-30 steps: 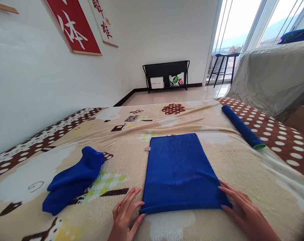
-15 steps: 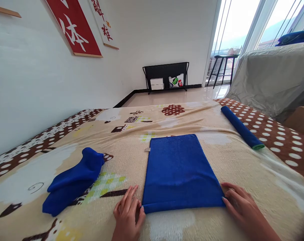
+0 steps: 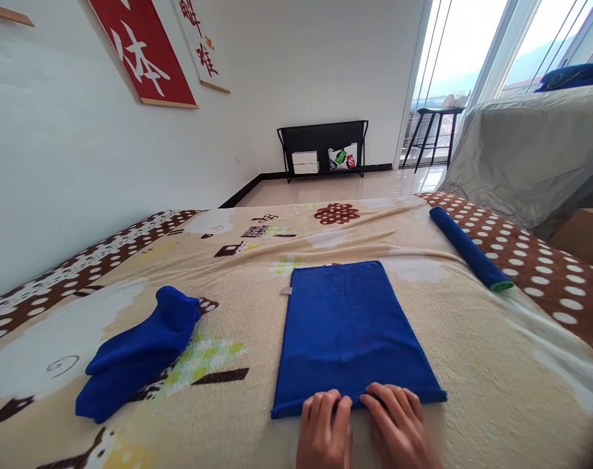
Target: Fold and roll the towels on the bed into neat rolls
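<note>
A blue towel (image 3: 348, 326) lies flat before me, a small white tag on its left edge and a narrow fold along its near edge. My left hand (image 3: 324, 423) and my right hand (image 3: 398, 420) sit close together at the middle of that near edge. Their fingers are curled over the folded strip, and the thumbs are hidden. To the left lies a crumpled blue cloth (image 3: 140, 352). A rolled blue towel (image 3: 467, 247) with a green end rests at the right.
Everything lies on a patterned fleece blanket (image 3: 238, 280) with a brown dotted border. Beyond it stand a black rack (image 3: 323, 140) against the wall, a stool (image 3: 433, 130) by the window and a covered piece of furniture (image 3: 535, 150). A cardboard box (image 3: 584, 234) is at the right.
Both hands have moved inward from the near corners of the towel to the middle of its near edge. The crumpled cloth and rolled towel stay put.
</note>
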The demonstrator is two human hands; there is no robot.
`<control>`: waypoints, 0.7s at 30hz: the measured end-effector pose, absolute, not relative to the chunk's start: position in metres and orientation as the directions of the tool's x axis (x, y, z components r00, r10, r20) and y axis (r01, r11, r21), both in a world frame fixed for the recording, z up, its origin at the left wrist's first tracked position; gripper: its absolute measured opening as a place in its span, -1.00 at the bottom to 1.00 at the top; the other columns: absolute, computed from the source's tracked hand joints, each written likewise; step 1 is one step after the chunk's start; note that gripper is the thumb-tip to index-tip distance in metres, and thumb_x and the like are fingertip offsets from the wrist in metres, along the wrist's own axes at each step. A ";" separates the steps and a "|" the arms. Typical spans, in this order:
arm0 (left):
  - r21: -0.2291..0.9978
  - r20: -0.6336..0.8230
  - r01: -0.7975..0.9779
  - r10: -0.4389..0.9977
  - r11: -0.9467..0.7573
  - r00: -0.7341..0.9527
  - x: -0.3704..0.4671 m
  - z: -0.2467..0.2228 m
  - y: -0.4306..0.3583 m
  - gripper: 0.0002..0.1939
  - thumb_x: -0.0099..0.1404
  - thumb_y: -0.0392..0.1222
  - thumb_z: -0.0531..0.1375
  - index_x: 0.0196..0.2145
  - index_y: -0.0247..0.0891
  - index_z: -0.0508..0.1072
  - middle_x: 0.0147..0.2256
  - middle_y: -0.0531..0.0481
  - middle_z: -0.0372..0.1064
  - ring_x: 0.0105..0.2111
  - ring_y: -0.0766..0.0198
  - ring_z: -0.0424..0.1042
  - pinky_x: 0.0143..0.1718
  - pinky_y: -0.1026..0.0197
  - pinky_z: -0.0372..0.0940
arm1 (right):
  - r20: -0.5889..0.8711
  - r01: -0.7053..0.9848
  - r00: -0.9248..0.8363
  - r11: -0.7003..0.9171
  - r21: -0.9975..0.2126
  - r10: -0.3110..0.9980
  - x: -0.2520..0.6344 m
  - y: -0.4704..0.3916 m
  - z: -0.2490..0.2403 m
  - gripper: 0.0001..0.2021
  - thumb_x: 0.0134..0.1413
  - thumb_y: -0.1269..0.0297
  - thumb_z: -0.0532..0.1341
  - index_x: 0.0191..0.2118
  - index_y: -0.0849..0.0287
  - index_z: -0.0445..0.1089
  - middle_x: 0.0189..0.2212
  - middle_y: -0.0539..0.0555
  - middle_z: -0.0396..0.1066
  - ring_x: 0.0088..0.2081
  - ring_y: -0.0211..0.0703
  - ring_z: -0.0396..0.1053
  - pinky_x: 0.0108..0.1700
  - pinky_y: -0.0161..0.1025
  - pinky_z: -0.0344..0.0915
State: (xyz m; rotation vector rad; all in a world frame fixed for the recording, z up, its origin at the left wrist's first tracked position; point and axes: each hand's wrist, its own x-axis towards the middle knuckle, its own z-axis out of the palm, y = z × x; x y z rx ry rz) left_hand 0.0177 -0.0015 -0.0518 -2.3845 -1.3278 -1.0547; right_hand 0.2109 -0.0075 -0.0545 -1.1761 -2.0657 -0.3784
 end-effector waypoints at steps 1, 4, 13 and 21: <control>0.145 0.673 0.790 0.645 -0.596 0.363 0.017 -0.052 -0.001 -0.72 0.30 -0.44 0.04 -0.14 -0.23 0.46 -0.27 -0.09 0.49 -0.28 0.20 0.46 -0.13 0.15 0.28 | 0.699 0.825 -0.352 0.559 -0.083 0.622 0.211 -0.006 -0.053 -0.68 0.15 0.47 0.11 -0.05 0.07 0.46 -0.13 0.01 0.53 -0.16 -0.20 0.46 -0.07 -0.24 0.24; 0.117 0.631 0.792 0.661 -0.599 0.407 -0.008 -0.047 0.000 -0.74 0.32 -0.42 0.08 -0.10 -0.23 0.45 -0.23 -0.08 0.51 -0.22 0.21 0.49 -0.09 0.17 0.29 | 0.632 0.804 -0.429 0.592 -0.059 0.645 0.237 -0.008 -0.048 -0.62 0.17 0.42 0.11 0.07 0.05 0.43 -0.04 0.00 0.51 -0.12 -0.21 0.47 -0.08 -0.27 0.29; -0.103 0.541 0.825 0.665 -0.556 0.515 -0.104 -0.023 0.000 -0.66 0.27 -0.32 0.19 0.01 -0.19 0.46 -0.14 -0.02 0.55 -0.12 0.18 0.49 -0.02 0.16 0.23 | 0.473 0.866 -0.371 0.481 -0.133 0.799 0.340 -0.029 -0.059 -0.58 0.20 0.20 0.20 0.18 -0.12 0.36 0.11 -0.06 0.41 0.03 -0.13 0.44 0.00 -0.22 0.39; -0.063 0.525 0.845 0.703 -0.530 0.480 -0.113 -0.022 0.005 -0.70 0.27 -0.25 0.20 -0.05 -0.01 0.51 -0.13 0.04 0.53 -0.11 0.20 0.48 -0.05 0.15 0.24 | 0.466 0.884 -0.275 0.412 -0.222 0.841 0.342 -0.015 -0.066 -0.76 0.18 0.17 0.23 -0.04 -0.11 0.51 -0.05 -0.02 0.50 -0.05 -0.13 0.48 -0.05 -0.18 0.43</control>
